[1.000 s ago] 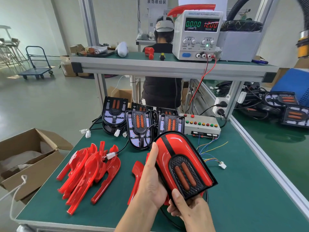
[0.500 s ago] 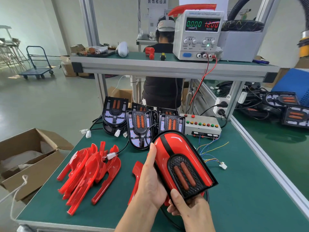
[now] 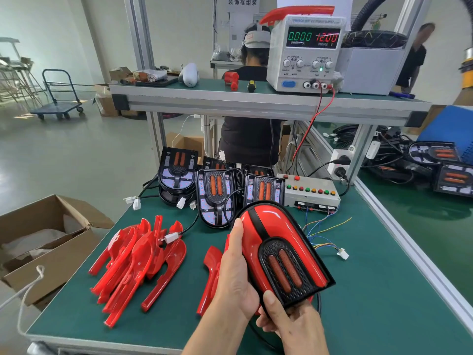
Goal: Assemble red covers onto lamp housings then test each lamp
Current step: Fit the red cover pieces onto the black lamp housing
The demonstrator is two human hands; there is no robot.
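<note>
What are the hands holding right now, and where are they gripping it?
Both hold the red-covered black lamp housing: left hand along its left edge, right hand at its near bottom end.

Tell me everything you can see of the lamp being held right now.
The lamp is one rounded, arch-shaped unit: a glossy red plastic cover with a black stripe, on a black housing whose rim shows along the edges. A black mesh panel near its flat end holds two orange strips, unlit. It is tilted, rounded end away, above the table. The left hand grips its left side; the right hand's thumb presses the flat end.
</note>
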